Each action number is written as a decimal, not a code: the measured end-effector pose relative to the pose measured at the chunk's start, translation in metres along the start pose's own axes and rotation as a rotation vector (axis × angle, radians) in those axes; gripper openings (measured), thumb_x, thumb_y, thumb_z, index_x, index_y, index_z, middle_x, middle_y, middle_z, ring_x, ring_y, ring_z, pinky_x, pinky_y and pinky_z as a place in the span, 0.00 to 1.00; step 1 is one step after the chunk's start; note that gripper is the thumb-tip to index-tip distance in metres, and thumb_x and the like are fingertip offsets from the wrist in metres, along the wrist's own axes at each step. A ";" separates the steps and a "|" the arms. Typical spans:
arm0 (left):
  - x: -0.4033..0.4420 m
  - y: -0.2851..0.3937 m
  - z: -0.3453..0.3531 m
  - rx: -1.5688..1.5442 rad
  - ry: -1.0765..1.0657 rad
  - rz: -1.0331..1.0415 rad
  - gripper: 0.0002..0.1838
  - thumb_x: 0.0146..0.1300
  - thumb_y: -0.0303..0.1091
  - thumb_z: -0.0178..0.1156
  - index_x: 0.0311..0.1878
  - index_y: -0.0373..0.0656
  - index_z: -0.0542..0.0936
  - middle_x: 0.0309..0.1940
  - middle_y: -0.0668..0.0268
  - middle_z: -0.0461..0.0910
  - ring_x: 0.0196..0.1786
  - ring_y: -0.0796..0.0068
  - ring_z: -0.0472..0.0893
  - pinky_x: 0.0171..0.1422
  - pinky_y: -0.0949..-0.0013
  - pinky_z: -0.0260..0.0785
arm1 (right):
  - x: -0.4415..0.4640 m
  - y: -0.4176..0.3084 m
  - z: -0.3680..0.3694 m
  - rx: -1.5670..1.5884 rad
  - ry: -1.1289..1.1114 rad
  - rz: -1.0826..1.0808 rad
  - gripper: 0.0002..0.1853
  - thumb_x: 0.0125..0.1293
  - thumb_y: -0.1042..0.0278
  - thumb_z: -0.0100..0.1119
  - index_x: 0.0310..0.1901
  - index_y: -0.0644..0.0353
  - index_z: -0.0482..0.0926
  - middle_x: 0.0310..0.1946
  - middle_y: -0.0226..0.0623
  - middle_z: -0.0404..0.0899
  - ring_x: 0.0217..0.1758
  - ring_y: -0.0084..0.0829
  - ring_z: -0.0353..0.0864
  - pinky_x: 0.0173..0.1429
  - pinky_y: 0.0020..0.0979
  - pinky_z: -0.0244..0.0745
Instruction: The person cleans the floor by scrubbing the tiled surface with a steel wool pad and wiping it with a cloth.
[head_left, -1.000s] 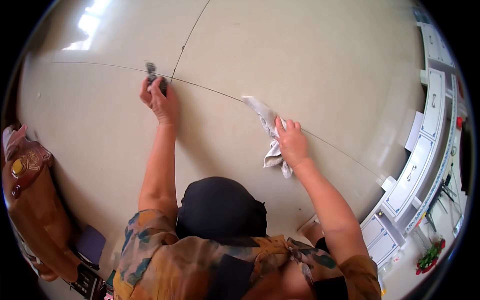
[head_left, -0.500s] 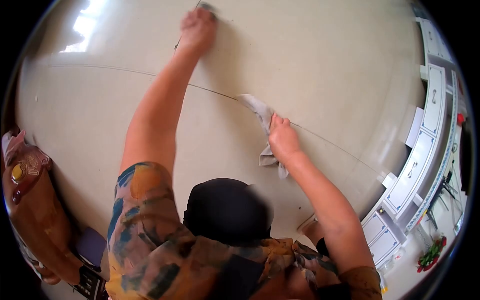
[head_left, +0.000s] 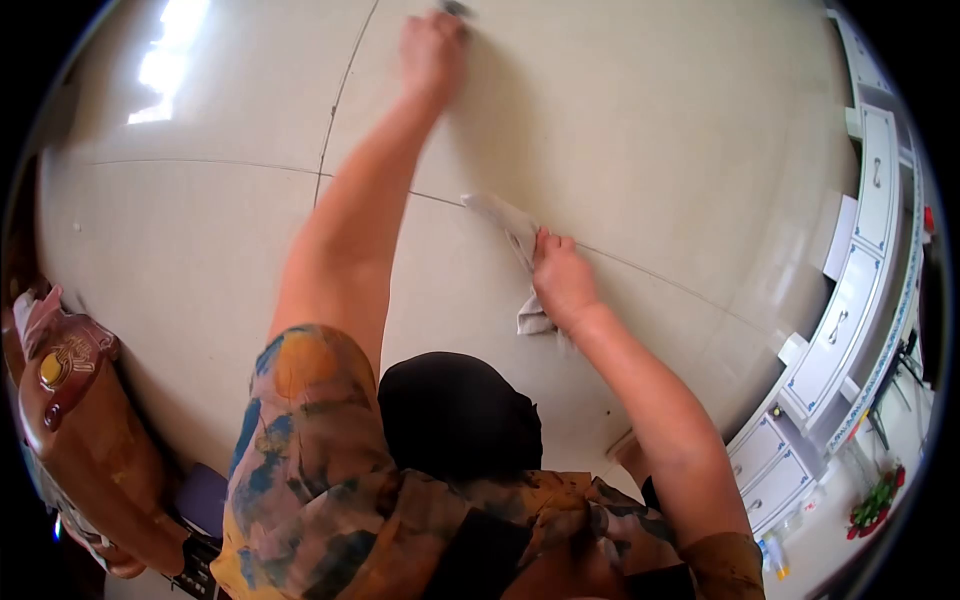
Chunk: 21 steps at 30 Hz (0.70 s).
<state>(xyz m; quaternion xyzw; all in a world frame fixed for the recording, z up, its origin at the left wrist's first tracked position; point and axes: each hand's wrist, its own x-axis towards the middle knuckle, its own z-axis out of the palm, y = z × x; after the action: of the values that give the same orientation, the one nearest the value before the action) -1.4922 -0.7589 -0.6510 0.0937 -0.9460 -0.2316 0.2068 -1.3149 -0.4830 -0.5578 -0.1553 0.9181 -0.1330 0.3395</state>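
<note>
My left hand [head_left: 432, 58] is stretched far forward over the tiled floor [head_left: 640, 130], its fingers closed. At its fingertips shows a small dark object [head_left: 456, 9], blurred and cut close by the frame's top edge, so its kind is unclear. Closer to me, my right hand [head_left: 565, 280] grips a pale grey cloth [head_left: 505, 218]. One end of the cloth points forward from the fist across a tile joint, while the other end hangs below the hand.
Along the right side runs a white cabinet [head_left: 835, 330] with blue trim and drawers. Red flowers with green leaves [head_left: 877, 500] are at lower right. Brown carved wooden furniture [head_left: 95, 410] stands at the left. A black rounded shape [head_left: 460, 415] lies between my arms.
My left hand has swept right with the dark object. The whole view has shifted slightly. My right hand stays almost in place, still gripping the cloth.
</note>
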 end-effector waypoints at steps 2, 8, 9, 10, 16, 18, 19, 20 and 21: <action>-0.055 0.034 0.010 -0.201 -0.072 0.313 0.08 0.53 0.26 0.54 0.37 0.41 0.77 0.39 0.56 0.78 0.43 0.53 0.73 0.47 0.56 0.68 | 0.001 0.003 0.002 0.009 0.019 -0.024 0.16 0.69 0.69 0.36 0.50 0.70 0.70 0.40 0.58 0.72 0.41 0.54 0.75 0.44 0.46 0.75; -0.023 -0.015 -0.030 -0.088 0.053 0.178 0.11 0.51 0.25 0.60 0.39 0.45 0.82 0.43 0.64 0.81 0.47 0.59 0.76 0.54 0.61 0.69 | 0.001 0.025 0.025 -0.223 0.289 -0.427 0.15 0.68 0.70 0.38 0.49 0.70 0.70 0.39 0.58 0.72 0.38 0.53 0.76 0.45 0.44 0.75; -0.006 -0.021 -0.040 -0.041 0.125 0.042 0.10 0.51 0.26 0.60 0.38 0.44 0.82 0.43 0.63 0.82 0.46 0.60 0.77 0.53 0.60 0.70 | 0.004 0.019 0.018 -0.139 0.210 -0.292 0.16 0.68 0.71 0.38 0.50 0.71 0.69 0.40 0.58 0.73 0.39 0.52 0.76 0.45 0.43 0.76; -0.010 -0.017 -0.038 -0.049 0.082 0.059 0.09 0.51 0.26 0.60 0.38 0.44 0.82 0.42 0.63 0.82 0.46 0.60 0.77 0.52 0.60 0.69 | 0.003 0.010 0.012 -0.052 0.122 -0.153 0.17 0.67 0.71 0.39 0.52 0.72 0.69 0.40 0.58 0.73 0.40 0.52 0.76 0.45 0.42 0.76; -0.107 0.067 -0.023 -0.301 -0.187 0.428 0.10 0.56 0.28 0.55 0.41 0.46 0.82 0.45 0.64 0.80 0.47 0.60 0.75 0.50 0.60 0.72 | 0.004 0.020 0.024 -0.093 0.173 -0.238 0.17 0.66 0.71 0.40 0.52 0.72 0.69 0.40 0.58 0.73 0.40 0.51 0.76 0.45 0.40 0.76; -0.085 0.017 -0.017 -0.185 -0.158 0.358 0.11 0.54 0.28 0.57 0.41 0.46 0.83 0.44 0.65 0.81 0.47 0.60 0.76 0.52 0.61 0.71 | 0.003 0.027 0.030 -0.126 0.208 -0.296 0.16 0.66 0.71 0.40 0.51 0.72 0.69 0.40 0.57 0.73 0.39 0.51 0.76 0.45 0.41 0.76; -0.063 0.002 -0.023 -0.120 -0.078 0.269 0.11 0.53 0.28 0.58 0.40 0.45 0.83 0.43 0.65 0.82 0.45 0.59 0.77 0.52 0.61 0.71 | 0.002 0.027 0.032 -0.096 0.185 -0.259 0.16 0.66 0.71 0.40 0.51 0.71 0.69 0.41 0.57 0.73 0.39 0.51 0.76 0.45 0.41 0.76; -0.041 -0.012 -0.029 -0.061 -0.006 0.174 0.10 0.52 0.28 0.58 0.39 0.45 0.83 0.41 0.64 0.82 0.43 0.58 0.78 0.51 0.62 0.70 | 0.004 0.025 0.030 -0.071 0.174 -0.232 0.16 0.66 0.71 0.40 0.51 0.71 0.69 0.41 0.56 0.73 0.40 0.52 0.76 0.45 0.41 0.76; -0.021 -0.012 -0.041 -0.009 0.106 0.112 0.09 0.52 0.27 0.58 0.37 0.45 0.83 0.40 0.62 0.82 0.41 0.57 0.78 0.50 0.61 0.70 | 0.005 0.016 0.019 -0.044 0.116 -0.144 0.17 0.67 0.71 0.40 0.52 0.72 0.69 0.41 0.56 0.73 0.41 0.51 0.76 0.46 0.41 0.76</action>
<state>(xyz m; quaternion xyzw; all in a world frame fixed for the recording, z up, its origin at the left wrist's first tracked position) -1.4544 -0.7800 -0.6312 0.0519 -0.9364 -0.2185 0.2698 -1.3084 -0.4731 -0.5801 -0.2205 0.9253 -0.1457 0.2720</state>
